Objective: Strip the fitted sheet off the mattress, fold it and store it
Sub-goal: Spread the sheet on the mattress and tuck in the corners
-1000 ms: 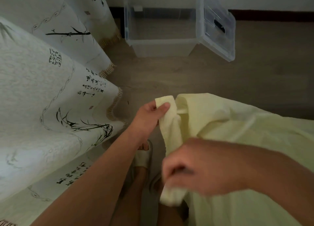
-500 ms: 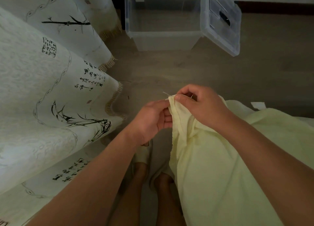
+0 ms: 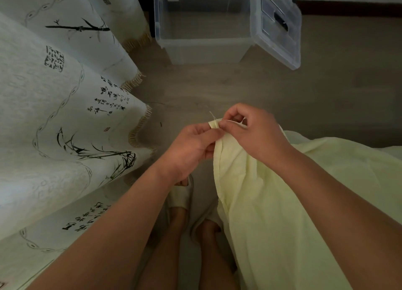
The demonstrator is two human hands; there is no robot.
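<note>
The pale yellow fitted sheet [image 3: 282, 202] hangs in front of me from a corner held at chest height and trails down to the right. My left hand [image 3: 191, 146] pinches that corner's hem from the left. My right hand [image 3: 252, 130] pinches the same corner from the right, fingers curled on the fabric, the two hands touching. A loose thread sticks up from the corner.
A clear plastic storage bin [image 3: 202, 43] stands on the wooden floor ahead, its lid [image 3: 280, 26] hinged open to the right. A white printed cloth with fringe [image 3: 54, 120] drapes at my left. My feet in slippers [image 3: 180, 196] are below.
My right hand came up from low on the sheet to meet my left hand at the corner. Over the last half second both hands stay on it, nearly still.
</note>
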